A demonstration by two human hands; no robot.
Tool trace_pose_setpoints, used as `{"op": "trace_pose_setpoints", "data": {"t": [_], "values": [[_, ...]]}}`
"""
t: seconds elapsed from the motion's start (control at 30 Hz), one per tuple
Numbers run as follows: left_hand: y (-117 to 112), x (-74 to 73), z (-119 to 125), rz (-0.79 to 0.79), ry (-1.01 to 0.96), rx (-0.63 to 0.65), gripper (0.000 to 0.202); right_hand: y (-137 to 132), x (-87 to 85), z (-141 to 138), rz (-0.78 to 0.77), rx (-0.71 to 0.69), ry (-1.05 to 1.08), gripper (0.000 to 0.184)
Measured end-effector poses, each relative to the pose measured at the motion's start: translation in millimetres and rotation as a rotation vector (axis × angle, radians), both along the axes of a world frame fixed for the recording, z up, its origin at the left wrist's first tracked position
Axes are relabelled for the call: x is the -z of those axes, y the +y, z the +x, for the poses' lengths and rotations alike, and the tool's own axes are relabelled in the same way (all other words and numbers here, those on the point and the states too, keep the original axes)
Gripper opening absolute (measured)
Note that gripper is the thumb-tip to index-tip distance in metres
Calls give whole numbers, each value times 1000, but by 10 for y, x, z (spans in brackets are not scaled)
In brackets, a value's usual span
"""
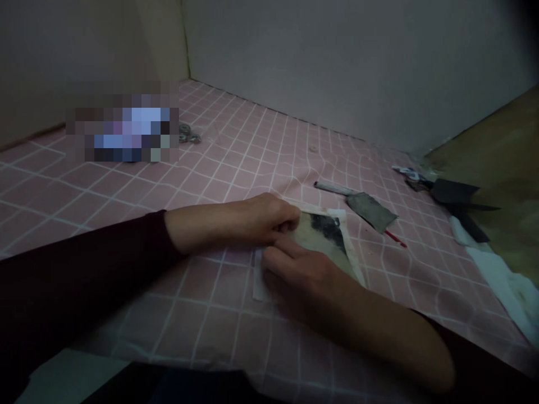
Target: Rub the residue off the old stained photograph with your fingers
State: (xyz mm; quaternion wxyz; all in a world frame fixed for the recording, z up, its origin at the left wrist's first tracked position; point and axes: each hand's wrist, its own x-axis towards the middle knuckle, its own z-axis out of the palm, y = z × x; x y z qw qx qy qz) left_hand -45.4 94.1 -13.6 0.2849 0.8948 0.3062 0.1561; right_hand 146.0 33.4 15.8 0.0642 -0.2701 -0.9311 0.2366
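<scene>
A worn sheet of paper with a dark smudged picture (326,235) lies on a pink checked cloth (236,146). My left hand (269,216) rests at the sheet's upper left edge with its fingers curled and pinched on the paper. My right hand (303,275) lies over the sheet's lower left part, fingers bent and pressed onto it. Both forearms reach in from the near side, in dark sleeves pushed up from the wrists.
Beyond the sheet lie a grey torn scrap (373,210), a pale stick-like piece (334,188) and a thin red pen (396,238). Dark paper pieces (457,196) and white cloth (501,280) sit at the right edge. Small metal rings (187,134) lie far left beside a blurred patch.
</scene>
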Motion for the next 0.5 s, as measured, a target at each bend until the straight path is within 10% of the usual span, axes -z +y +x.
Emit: {"op": "trace_pose_setpoints", "data": {"t": [0.5], "values": [[-21,-76,14,-22,41,22,11,55,78,32,-75,8,-124,28]]}}
